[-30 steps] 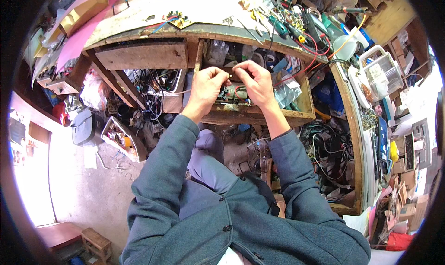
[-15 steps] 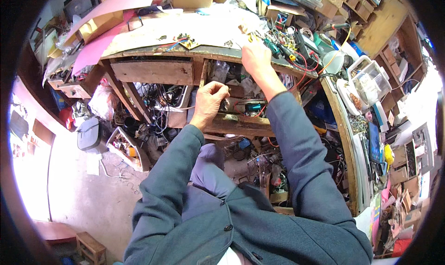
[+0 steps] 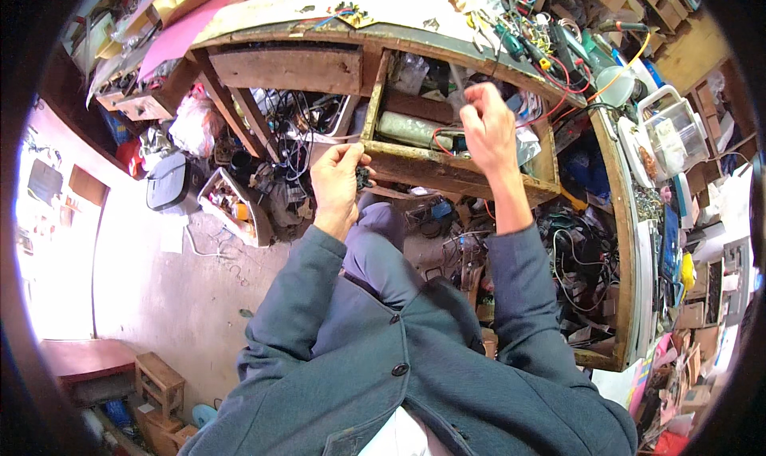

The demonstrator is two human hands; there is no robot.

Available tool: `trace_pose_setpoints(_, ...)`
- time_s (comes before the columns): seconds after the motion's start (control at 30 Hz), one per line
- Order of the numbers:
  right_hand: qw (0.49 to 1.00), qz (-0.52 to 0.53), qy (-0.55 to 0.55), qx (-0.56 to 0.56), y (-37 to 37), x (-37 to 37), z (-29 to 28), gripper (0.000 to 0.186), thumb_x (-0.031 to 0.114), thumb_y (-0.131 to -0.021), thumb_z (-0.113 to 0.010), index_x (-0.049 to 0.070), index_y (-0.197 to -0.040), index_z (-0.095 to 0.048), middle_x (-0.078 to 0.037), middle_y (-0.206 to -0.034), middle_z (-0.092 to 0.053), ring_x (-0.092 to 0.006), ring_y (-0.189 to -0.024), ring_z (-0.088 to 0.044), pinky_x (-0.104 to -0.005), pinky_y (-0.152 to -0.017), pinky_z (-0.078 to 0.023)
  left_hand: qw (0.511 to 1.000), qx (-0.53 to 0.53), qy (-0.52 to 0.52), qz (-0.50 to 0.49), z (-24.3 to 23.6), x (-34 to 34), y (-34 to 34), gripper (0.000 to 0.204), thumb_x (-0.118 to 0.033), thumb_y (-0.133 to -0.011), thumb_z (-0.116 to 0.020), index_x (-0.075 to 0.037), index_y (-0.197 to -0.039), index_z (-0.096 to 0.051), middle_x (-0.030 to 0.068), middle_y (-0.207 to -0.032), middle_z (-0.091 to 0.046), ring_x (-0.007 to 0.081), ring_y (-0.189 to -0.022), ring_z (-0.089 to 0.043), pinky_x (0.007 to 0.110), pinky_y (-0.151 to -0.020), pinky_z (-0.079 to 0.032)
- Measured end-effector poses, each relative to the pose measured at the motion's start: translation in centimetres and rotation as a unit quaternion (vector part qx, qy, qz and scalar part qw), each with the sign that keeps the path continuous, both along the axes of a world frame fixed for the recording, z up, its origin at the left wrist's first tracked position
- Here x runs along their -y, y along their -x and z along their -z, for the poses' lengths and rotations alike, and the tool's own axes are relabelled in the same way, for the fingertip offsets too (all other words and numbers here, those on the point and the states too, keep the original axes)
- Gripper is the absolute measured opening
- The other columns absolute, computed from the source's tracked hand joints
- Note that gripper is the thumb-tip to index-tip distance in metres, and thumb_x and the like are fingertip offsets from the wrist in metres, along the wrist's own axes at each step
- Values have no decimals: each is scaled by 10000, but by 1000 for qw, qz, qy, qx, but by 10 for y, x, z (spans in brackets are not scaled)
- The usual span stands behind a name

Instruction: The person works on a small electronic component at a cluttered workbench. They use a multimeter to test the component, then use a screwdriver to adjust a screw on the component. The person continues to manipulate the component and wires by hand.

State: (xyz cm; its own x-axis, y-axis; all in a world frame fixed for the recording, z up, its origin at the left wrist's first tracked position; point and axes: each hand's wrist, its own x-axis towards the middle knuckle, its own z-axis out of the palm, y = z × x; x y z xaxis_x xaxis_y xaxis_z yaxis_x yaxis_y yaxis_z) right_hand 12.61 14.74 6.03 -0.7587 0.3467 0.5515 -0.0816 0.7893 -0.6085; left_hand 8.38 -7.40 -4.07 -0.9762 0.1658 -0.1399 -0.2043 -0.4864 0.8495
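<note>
In the head view, we see our left hand [image 3: 337,186] with thumb and fingers clamped on a small dark part [image 3: 364,175], just before the left front corner of the pulled-out drawer [image 3: 451,169]; a fingertip pinch likely suits something so small, leaving most of it exposed. Our right hand [image 3: 491,129] is raised over the drawer's right half, fingers curled in; we cannot tell whether they meet or grip anything. Beneath it, a pale cylinder [image 3: 408,128] and a red wire [image 3: 436,140] lie in the drawer, and our hand hides part of that clutter. The drawer front stands near our knee [image 3: 375,244], probably leaving little room there. Beyond, hand tools [image 3: 511,41] and loose leads crowd the bench's right end, while tangled black cables [image 3: 294,133] fill the space below its left side.
</note>
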Motion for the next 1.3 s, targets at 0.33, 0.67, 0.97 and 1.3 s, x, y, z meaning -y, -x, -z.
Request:
trace_pose_setpoints(0.33,993,-81,79,35,-50,68,51,237,44,-927,-572,51,-1160,-613,-176,-692,-609,-301,-596,-635,-386,-580,-486,994,-42,64,-84,16,-12,1,105,-98,-918,-658,-1,-885,-635,49,-752,-656,107,-617,-605,237,-581,-488)
trace_pose_setpoints(0.67,990,-136,-45,-5,-41,87,73,246,71,-920,-596,74,-1163,-633,-182,-792,-675,-335,-691,-680,-409,-608,-530,980,-60,144,-124,10,-21,-4,148,-107,-918,-608,8,-827,-605,63,-751,-672,85,-663,-575,235,-621,-453)
trace_pose_setpoints(0.97,978,-139,-156,-4,-34,86,77,368,62,-826,-650,68,-1194,-637,-106,-767,-647,-279,-682,-659,-396,-574,-517,981,-79,131,-122,11,-19,-3,147,-107,-924,-623,12,-839,-610,50,-768,-663,81,-660,-574,233,-598,-452)
trace_pose_setpoints(1.3,972,-170,-157,-37,-30,83,88,448,-10,-792,-653,43,-1236,-614,-123,-821,-665,-286,-711,-674,-381,-600,-536,983,-68,125,-116,8,-19,-3,132,-92,-922,-619,9,-838,-606,45,-754,-661,87,-661,-581,242,-606,-467)
